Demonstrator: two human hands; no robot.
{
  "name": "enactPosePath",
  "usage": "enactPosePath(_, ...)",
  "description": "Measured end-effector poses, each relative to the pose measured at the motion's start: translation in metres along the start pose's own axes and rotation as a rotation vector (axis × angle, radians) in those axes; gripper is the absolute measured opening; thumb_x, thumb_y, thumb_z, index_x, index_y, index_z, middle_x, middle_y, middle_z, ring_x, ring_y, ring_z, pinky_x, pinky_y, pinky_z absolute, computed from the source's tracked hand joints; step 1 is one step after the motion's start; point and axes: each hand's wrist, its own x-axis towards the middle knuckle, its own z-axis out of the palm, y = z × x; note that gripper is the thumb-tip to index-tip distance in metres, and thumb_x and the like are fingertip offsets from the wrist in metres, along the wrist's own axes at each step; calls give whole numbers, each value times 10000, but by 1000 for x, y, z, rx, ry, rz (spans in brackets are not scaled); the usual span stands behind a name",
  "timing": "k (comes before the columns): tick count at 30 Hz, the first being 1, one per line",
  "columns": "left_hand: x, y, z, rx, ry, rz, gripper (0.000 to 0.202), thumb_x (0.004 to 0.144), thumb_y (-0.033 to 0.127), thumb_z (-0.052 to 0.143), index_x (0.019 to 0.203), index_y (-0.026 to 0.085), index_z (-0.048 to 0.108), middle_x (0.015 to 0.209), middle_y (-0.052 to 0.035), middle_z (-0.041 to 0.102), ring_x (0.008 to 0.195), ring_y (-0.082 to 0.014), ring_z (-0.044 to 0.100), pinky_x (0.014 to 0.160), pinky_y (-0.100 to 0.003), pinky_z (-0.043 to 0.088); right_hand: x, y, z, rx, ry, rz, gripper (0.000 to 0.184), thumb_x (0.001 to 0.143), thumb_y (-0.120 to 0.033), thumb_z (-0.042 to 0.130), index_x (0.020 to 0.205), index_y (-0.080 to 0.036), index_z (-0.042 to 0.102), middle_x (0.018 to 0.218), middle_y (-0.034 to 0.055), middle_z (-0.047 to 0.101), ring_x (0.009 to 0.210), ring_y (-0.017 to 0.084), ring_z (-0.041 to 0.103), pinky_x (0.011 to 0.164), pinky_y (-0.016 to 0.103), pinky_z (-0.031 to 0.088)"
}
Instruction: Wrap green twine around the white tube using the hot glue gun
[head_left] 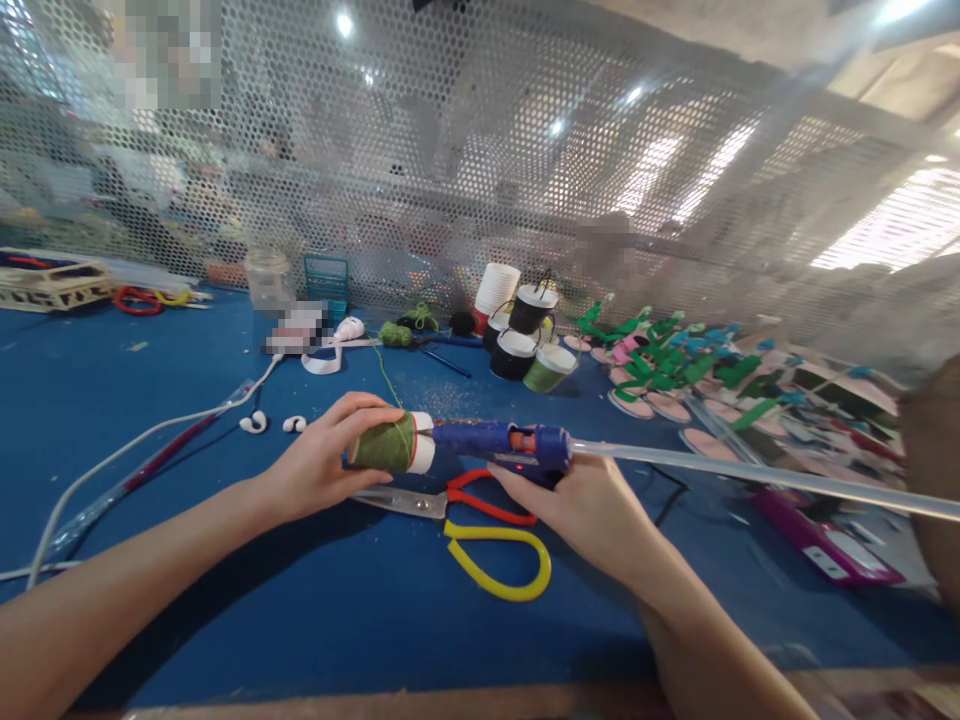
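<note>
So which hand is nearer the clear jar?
Left. The left hand, around a yarn-wrapped cup, is in front and right of the jar; the right hand, on the glue gun, is farther right.

Single view, worn on the head. Looks forward and down over the flat blue worktop (360, 620), its near edge crossing the bottom of frame. Bare left hand (326, 452) and bare right hand (589, 510) at close range, mid-frame. Grey perforated metal screen (337, 130) faces the lens beyond, filling most of the upper frame.
</note>
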Motion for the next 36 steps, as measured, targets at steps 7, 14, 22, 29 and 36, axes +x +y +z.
enactPosePath(7, 0, -1, 0, -11, 8, -48, 476, 756, 170, 627, 1184, 226, 426, 1137, -90, 466, 1093, -228, 486, 930, -404, 445, -2, -1, -1, 0, -18, -21, 191, 740, -305, 573, 784, -157, 683, 716, 45, 699, 635, 192, 633, 609, 282, 509)
enactPosePath(14, 1, 0, -1, -6, 25, -96, 469, 739, 185, 643, 1164, 199, 444, 1102, -90, 480, 1051, -223, 511, 915, -395, 451, -2, -3, -1, -23, -45, -27, 186, 744, -300, 560, 770, -158, 677, 678, 30, 683, 597, 179, 611, 575, 277, 497)
enactPosePath(22, 1, 0, -1, 6, 39, -130, 486, 723, 219, 671, 1159, 192, 458, 1092, -89, 502, 1032, -215, 525, 901, -382, 457, -3, -3, 1, 1, -70, -26, 168, 743, -298, 566, 745, -163, 666, 668, 20, 673, 589, 170, 600, 562, 266, 481)
enactPosePath(29, 1, 0, 0, 3, 53, -156, 484, 715, 229, 680, 1149, 178, 472, 1085, -87, 521, 1025, -214, 533, 901, -378, 454, -3, -3, 2, 26, -81, -30, 157, 742, -301, 567, 728, -170, 652, 668, 18, 665, 595, 170, 595, 559, 264, 473)
enactPosePath(36, 1, 0, 0, -9, 55, -159, 480, 719, 243, 677, 1147, 181, 467, 1085, -87, 523, 1016, -216, 535, 897, -390, 456, -3, -2, 2, 23, -75, -43, 157, 741, -290, 564, 746, -169, 663, 686, 21, 676, 606, 169, 603, 570, 262, 478)
